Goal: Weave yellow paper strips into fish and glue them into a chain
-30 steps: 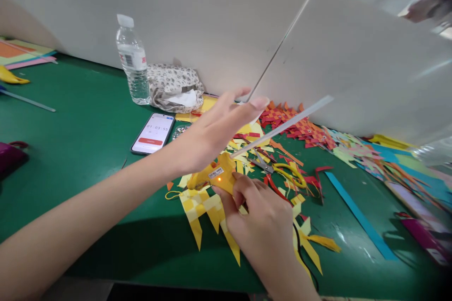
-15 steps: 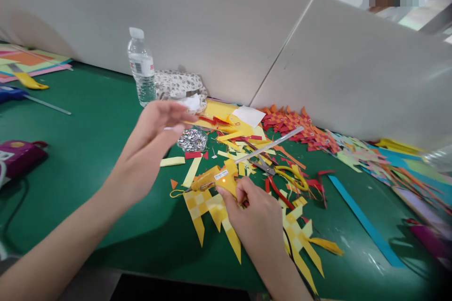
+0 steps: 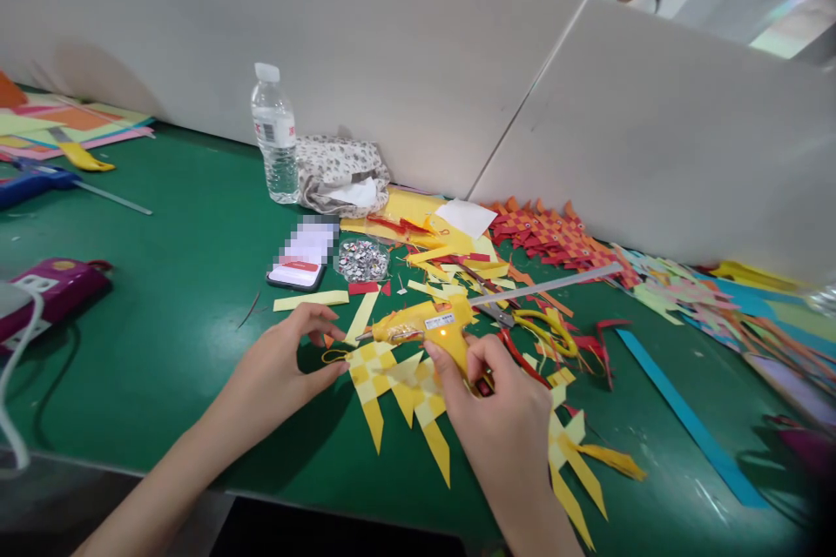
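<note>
My right hand (image 3: 502,418) is wrapped round the handle of a yellow hot glue gun (image 3: 418,322). A long clear glue stick (image 3: 549,283) juts from its back, and a small orange light glows on its side. The nozzle points left. Below the gun lies a woven yellow paper fish (image 3: 372,379) with pointed strips and a thin yellow loop at its left corner. My left hand (image 3: 278,370) is open beside that corner, thumb and fingers apart around the loop; whether the thumb touches the paper I cannot tell. Part of another yellow woven piece (image 3: 568,439) with a tassel shows beyond my right hand.
Behind the gun lie yellow-handled scissors (image 3: 542,326), paper scraps and a bag of googly eyes (image 3: 362,261). A phone (image 3: 304,252) and water bottle (image 3: 274,135) are farther left. Red-orange woven pieces (image 3: 555,235) line the partition. A purple power strip (image 3: 56,296) sits at left.
My left hand has come down from above the table to the fish's corner, uncovering the phone. The glue gun stays in my right hand, and the view has shifted slightly.
</note>
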`<state>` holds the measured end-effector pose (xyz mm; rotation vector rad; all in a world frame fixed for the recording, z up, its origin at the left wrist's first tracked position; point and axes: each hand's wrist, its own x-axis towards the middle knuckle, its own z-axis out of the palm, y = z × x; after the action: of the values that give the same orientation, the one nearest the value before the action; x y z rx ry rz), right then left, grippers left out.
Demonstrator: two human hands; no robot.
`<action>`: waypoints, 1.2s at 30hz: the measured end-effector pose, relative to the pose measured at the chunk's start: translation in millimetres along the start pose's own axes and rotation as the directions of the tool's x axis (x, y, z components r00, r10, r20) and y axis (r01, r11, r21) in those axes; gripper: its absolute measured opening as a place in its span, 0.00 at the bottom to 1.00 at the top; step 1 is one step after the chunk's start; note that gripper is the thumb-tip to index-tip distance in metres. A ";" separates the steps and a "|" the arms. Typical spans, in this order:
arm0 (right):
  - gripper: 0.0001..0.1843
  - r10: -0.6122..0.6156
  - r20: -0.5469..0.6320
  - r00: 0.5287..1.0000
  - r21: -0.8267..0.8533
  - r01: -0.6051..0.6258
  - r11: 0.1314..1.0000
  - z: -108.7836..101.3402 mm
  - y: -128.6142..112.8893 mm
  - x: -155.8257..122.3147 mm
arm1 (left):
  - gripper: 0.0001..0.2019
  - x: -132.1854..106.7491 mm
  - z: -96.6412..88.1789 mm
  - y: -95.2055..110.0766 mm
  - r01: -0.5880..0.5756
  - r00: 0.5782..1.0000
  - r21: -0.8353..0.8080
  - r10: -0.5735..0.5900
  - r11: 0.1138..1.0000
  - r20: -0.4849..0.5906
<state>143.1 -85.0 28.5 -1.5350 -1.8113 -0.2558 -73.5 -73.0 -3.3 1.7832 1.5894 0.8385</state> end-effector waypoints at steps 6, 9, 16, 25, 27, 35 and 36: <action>0.22 -0.005 -0.021 1.000 0.038 0.006 0.999 -5.0 2.6 -1.6 | 0.14 5.6 5.5 8.7 0.047 0.998 -0.010 -0.047 0.999 0.028; 0.22 -0.022 -0.036 0.999 0.007 0.022 1.000 -6.6 4.6 -1.6 | 0.11 3.8 1.3 9.0 0.081 0.995 -0.056 -0.084 0.995 -0.054; 0.22 -0.073 -0.046 0.996 -0.098 0.069 0.993 -9.2 12.4 -1.4 | 0.17 -7.6 -25.1 -4.7 0.113 0.840 -0.249 -0.227 0.962 -0.493; 0.22 -0.054 -0.059 0.997 -0.172 0.043 0.984 -30.0 35.9 -2.3 | 0.12 -22.2 -51.6 -47.5 0.417 0.757 0.198 -0.219 0.887 -0.615; 0.23 0.006 -0.066 0.998 -0.172 -0.017 0.985 -43.0 45.1 -1.5 | 0.13 -25.0 -54.5 -53.0 0.448 0.764 0.243 -0.227 0.861 -0.603; 0.25 0.255 -0.096 0.962 -0.166 -0.268 0.949 -77.5 69.8 -6.5 | 0.10 -24.7 -51.2 -32.8 0.335 0.901 0.427 -0.152 0.840 -0.407; 0.25 0.274 -0.090 0.958 -0.154 -0.285 0.946 -78.2 71.3 -8.1 | 0.10 -23.4 -50.1 -32.4 0.324 0.906 0.442 -0.139 0.836 -0.400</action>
<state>239.9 -117.7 57.4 -1.8542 -1.5272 -0.3230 -134.6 -91.7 0.8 1.7757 2.3934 0.6915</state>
